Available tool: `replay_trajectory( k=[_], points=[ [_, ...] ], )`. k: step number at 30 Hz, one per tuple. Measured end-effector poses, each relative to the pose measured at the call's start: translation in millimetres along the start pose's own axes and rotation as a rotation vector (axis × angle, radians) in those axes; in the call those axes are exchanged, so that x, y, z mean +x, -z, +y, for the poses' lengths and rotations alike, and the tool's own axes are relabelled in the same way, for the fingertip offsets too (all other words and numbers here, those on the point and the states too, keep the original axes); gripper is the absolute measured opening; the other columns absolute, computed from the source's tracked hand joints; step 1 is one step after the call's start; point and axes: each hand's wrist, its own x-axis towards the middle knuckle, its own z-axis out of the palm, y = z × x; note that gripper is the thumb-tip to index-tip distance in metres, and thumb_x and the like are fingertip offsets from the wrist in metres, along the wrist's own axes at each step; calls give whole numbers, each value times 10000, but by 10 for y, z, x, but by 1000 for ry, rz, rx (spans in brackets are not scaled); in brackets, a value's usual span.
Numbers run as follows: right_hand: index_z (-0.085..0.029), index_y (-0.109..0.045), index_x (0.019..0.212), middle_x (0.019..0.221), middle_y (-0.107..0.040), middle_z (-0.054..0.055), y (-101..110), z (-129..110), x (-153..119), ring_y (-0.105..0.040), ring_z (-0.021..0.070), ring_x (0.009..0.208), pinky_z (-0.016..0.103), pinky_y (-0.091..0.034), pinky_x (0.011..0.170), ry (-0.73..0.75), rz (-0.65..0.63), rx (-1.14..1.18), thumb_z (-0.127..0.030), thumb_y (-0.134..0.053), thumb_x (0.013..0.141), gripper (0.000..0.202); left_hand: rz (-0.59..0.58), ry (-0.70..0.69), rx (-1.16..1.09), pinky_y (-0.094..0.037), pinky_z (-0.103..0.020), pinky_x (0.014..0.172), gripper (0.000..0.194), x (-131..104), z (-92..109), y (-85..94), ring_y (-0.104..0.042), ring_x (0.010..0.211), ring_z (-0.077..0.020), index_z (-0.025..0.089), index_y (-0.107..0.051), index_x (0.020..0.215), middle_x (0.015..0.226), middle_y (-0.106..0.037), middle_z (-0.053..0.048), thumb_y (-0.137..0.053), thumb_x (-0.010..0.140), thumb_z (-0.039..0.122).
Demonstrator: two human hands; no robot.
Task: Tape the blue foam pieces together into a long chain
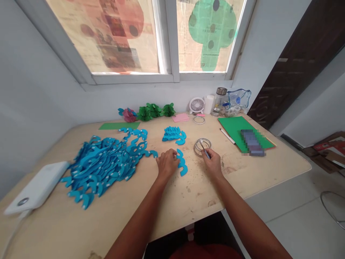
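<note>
My left hand [168, 163] rests on the table with its fingers curled, thumb and index at the left edge of a wavy blue paper strip [183, 168]. My right hand [213, 164] grips a slim pair of tweezers [206, 154], whose tips are over the tape rings [196, 150] lying on the table. Just left of my left hand spreads a large heap of blue paper strips [102, 162], many with small white patches. A smaller stack of blue strips [172, 133] lies beyond my hands.
A white power bank [37, 187] with a cable lies at the left. Folded paper flowers [153, 110], a small fan [197, 105] and a bottle [219, 101] line the wall. A pen [228, 136], a green board [231, 126] and a blurred phone [252, 142] are at the right.
</note>
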Motion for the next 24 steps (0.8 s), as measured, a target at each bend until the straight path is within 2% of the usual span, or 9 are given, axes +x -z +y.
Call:
replay_trajectory(
  k=[3,8,16,19,24],
  points=[
    [-133,-650,761,536,-428,-34,-11,-8,-19,-376,107,512,214,-271,492,17,-31,-24,-429,-498,750,333,31,2,-71,-317,-388,819,167,-30,9,-9,-565,938,-247,218,-570,819,819,-670,-26,-483,694,149],
    [-147,-659,775,557,-501,-24,-21,-10,-44,-435,119,531,212,-296,505,76,-49,-93,-373,-489,750,284,67,-70,-187,-349,-388,807,144,-59,8,-9,-591,882,-235,213,-574,718,774,-673,-32,-477,696,109],
    [-185,-662,823,637,-609,7,-42,-5,-95,-531,152,590,224,-356,567,210,-93,-347,-249,-461,733,229,127,-70,-470,-432,-268,696,143,3,-164,-67,-600,755,-163,206,-583,783,773,-646,-2,-495,689,144],
    [-185,-662,837,658,-627,15,-55,-5,-103,-548,157,610,225,-363,580,234,-100,-389,-234,-457,731,236,121,-92,-387,-415,-298,763,220,-1,-173,-46,-583,852,-187,209,-606,888,859,-654,-21,-481,716,152],
    [-181,-663,830,654,-632,18,-64,7,-99,-546,155,596,223,-361,565,242,-94,-419,-244,-456,737,235,61,-174,-42,-302,-422,880,218,-46,-119,-37,-478,1037,-293,240,-632,929,986,-631,-73,-534,738,279]
  ],
)
